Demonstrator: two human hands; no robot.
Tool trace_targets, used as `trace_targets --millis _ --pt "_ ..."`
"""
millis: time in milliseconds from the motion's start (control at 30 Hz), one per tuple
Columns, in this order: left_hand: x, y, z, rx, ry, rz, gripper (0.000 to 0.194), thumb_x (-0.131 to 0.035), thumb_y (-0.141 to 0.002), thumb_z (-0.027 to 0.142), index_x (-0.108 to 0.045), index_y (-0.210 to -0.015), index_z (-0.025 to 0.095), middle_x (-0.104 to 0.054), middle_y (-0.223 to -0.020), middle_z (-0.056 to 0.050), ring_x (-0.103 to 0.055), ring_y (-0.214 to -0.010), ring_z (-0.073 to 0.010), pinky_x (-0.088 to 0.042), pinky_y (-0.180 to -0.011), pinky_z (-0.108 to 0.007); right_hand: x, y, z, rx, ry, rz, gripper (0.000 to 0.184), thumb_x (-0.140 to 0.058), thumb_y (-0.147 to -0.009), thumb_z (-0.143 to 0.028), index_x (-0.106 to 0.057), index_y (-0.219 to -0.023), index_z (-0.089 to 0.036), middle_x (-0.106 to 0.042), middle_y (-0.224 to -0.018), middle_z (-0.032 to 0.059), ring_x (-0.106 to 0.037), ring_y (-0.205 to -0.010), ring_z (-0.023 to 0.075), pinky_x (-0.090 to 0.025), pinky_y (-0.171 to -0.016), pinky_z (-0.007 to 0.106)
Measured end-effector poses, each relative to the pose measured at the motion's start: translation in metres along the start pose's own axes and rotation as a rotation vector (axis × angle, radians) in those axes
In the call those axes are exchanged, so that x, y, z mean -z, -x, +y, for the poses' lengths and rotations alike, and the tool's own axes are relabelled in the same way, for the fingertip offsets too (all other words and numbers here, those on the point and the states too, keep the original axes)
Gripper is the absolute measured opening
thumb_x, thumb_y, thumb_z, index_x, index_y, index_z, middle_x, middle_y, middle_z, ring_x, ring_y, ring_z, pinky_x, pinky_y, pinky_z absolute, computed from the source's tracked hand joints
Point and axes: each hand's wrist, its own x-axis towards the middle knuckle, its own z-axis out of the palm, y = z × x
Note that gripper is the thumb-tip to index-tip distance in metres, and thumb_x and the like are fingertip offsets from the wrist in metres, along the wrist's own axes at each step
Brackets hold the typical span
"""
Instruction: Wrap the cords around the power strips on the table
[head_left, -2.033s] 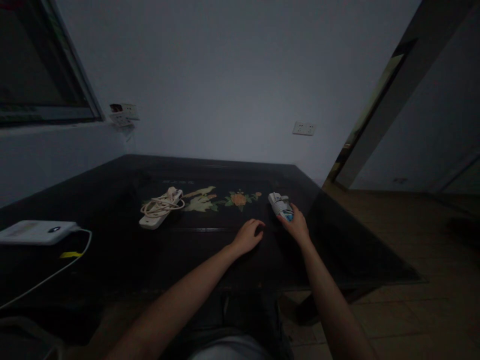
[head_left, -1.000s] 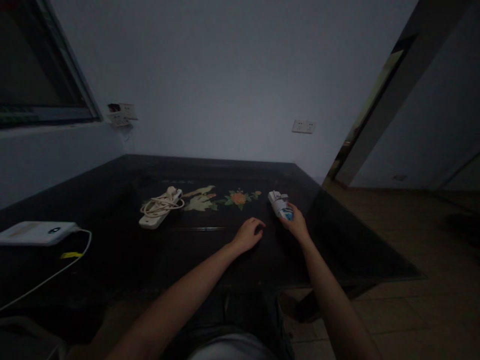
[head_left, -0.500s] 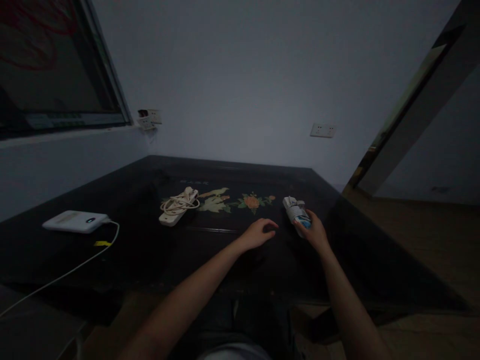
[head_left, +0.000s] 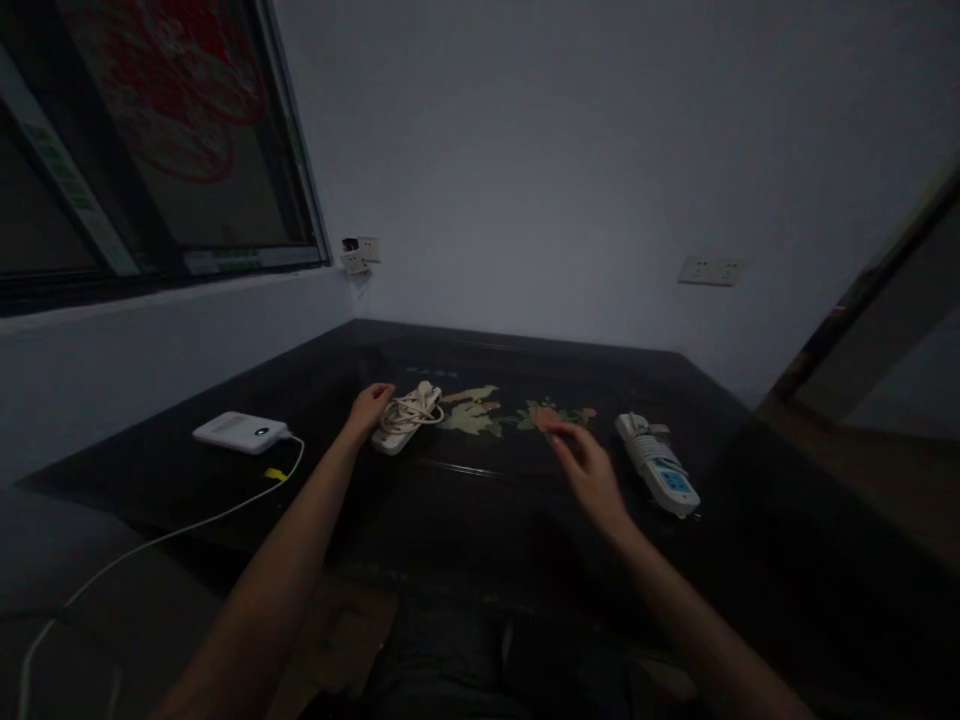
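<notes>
My left hand (head_left: pixel 371 410) is at the left side of a white power strip (head_left: pixel 391 440), its fingertips close to or touching the strip. A pale cord (head_left: pixel 411 410) lies bundled on that strip, with its plug on top. I cannot tell whether the fingers bear on it. Over the painted flowers of the table, my right hand (head_left: pixel 589 470) holds nothing, thumb and fingers apart. To its right lies a second power strip (head_left: pixel 652 465), wrapped in its own grey-white cord, with a blue socket face at the near end.
On the left of the dark table (head_left: pixel 480 530) sits a white power bank (head_left: pixel 238 432), its white cable (head_left: pixel 202 522) running off the near edge. A yellow tag (head_left: pixel 275 474) lies by the cable. Wall sockets (head_left: pixel 711 271) and a window (head_left: pixel 165 130) are beyond.
My left hand has moved left, from the table's middle to the left power strip. My right hand has let go of the right power strip and moved left. The view has turned left.
</notes>
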Motion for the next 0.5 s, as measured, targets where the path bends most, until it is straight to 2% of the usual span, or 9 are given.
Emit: trace_targets --millis 67,133,267,333,400,500 --pt "-0.003 -0.006 -0.016 0.046 -0.031 -0.040 0.028 -0.056 -0.074 0.036 -0.068 -0.086 0.014 -0.071 -0.093 -0.011 -0.063 -0.099 -0.0274 -0.046 -0.089 -0.038 -0.049 -0.007 -0.002 -0.050 -0.126 -0.148 0.029 -0.055 -0.084 -0.039 -0.063 -0.104 -0.020 -0.066 -0.106 0.0084 -0.061 -0.101 0.0233 -0.048 -0.087 0.039" --pt "-0.008 -0.009 -0.026 0.058 -0.040 -0.077 0.029 -0.052 -0.075 0.035 -0.069 -0.087 0.015 -0.071 -0.097 -0.010 -0.062 -0.103 -0.0268 -0.045 -0.090 -0.036 -0.095 -0.015 0.001 -0.120 -0.214 -0.216 0.027 -0.059 -0.081 -0.035 -0.063 -0.103 -0.021 -0.067 -0.105 0.0078 -0.062 -0.101 0.0231 -0.048 -0.087 0.038" --pt "-0.016 -0.011 -0.033 0.045 -0.020 -0.145 0.036 -0.042 -0.080 0.032 -0.069 -0.095 0.015 -0.068 -0.111 -0.010 -0.059 -0.109 -0.0244 -0.043 -0.096 -0.034 -0.172 -0.035 0.008 -0.221 -0.244 -0.194 0.026 -0.058 -0.080 -0.026 -0.063 -0.105 -0.019 -0.068 -0.107 0.0083 -0.063 -0.099 0.0215 -0.047 -0.091 0.037" --pt "-0.017 -0.010 -0.035 0.043 -0.005 -0.173 0.039 -0.039 -0.080 0.031 -0.068 -0.098 0.014 -0.068 -0.112 -0.010 -0.061 -0.107 -0.0234 -0.044 -0.094 -0.034 -0.200 -0.043 0.010 -0.266 -0.235 -0.175 0.034 -0.059 -0.080 -0.027 -0.060 -0.113 -0.019 -0.066 -0.110 0.0089 -0.063 -0.098 0.0219 -0.047 -0.091 0.038" --pt "-0.019 -0.008 -0.035 0.042 0.008 -0.189 0.039 -0.038 -0.080 0.031 -0.067 -0.100 0.013 -0.068 -0.110 -0.010 -0.061 -0.105 -0.0226 -0.045 -0.093 -0.033 -0.218 -0.050 0.011 -0.301 -0.231 -0.169 0.042 -0.059 -0.080 -0.028 -0.056 -0.121 -0.019 -0.065 -0.112 0.0096 -0.063 -0.098 0.0221 -0.048 -0.088 0.037" --pt "-0.023 -0.002 -0.032 0.042 0.023 -0.205 0.038 -0.041 -0.079 0.031 -0.066 -0.100 0.012 -0.069 -0.107 -0.010 -0.061 -0.103 -0.0223 -0.045 -0.092 -0.033 -0.229 -0.056 0.012 -0.306 -0.241 -0.190 0.044 -0.058 -0.082 -0.032 -0.054 -0.125 -0.022 -0.067 -0.109 0.0075 -0.062 -0.098 0.0222 -0.049 -0.085 0.035"
